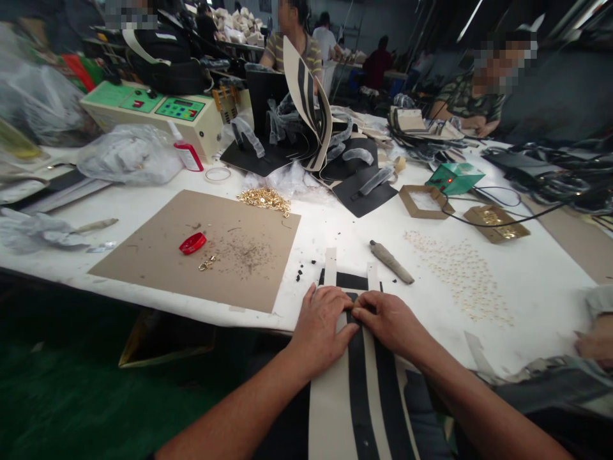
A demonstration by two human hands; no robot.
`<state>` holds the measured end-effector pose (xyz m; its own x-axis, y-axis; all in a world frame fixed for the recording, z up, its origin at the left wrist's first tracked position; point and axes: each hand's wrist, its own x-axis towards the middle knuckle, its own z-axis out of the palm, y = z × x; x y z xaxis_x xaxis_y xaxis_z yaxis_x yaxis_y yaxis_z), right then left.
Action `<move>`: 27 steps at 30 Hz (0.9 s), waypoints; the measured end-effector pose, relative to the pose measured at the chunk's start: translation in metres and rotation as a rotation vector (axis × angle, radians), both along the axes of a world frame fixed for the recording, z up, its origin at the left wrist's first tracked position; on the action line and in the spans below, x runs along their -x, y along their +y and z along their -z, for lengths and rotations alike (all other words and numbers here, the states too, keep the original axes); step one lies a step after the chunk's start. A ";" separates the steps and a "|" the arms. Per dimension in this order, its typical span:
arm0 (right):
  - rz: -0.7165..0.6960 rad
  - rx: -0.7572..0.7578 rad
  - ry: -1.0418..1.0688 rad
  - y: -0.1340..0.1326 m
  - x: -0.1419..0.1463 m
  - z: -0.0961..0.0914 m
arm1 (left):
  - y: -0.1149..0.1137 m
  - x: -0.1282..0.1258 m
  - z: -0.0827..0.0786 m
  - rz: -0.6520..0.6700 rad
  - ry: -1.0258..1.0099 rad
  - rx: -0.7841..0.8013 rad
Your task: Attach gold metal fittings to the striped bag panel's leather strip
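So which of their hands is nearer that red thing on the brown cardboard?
Left. The left hand lies right of and below the red thing; the right hand is farther right.

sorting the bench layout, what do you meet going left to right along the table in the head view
clear plastic bag → red cap → pile of gold fittings → grey tool → green box → brown tray of fittings

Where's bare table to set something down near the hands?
Bare white strip between the brown cardboard sheet and striped panel, bar a few black crumbs. Right of the grey tool, scattered small gold pieces take the room. Table's far side is crowded.
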<state>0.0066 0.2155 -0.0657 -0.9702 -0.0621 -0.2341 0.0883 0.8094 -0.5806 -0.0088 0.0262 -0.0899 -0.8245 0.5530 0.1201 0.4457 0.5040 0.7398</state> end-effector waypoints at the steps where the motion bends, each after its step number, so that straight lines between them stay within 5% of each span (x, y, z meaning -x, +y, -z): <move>1: 0.013 0.015 0.019 -0.001 -0.002 0.002 | 0.000 0.000 0.000 -0.002 0.003 0.005; 6: 0.186 0.214 0.212 -0.004 -0.026 0.008 | 0.002 -0.001 0.001 -0.003 0.057 0.012; 10: 0.453 0.246 0.431 0.007 -0.087 0.006 | 0.003 0.002 0.001 0.006 0.102 0.023; 15: 1.021 0.107 0.490 0.047 -0.180 0.007 | 0.004 0.009 0.008 0.045 0.164 0.011; 18: 1.310 0.023 0.434 0.083 -0.202 0.012 | 0.005 0.009 0.008 0.052 0.158 0.016; 23: 1.240 -0.122 0.302 0.122 -0.179 0.018 | 0.004 0.004 0.003 0.034 0.139 0.014; 27: 1.086 0.067 0.447 0.118 -0.162 0.007 | 0.003 0.002 0.002 0.010 0.128 0.006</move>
<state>0.1682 0.3337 -0.0726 -0.5163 0.8490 0.1127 0.4906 0.4010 -0.7736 -0.0105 0.0292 -0.0919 -0.7972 0.5618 0.2208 0.5413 0.5034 0.6735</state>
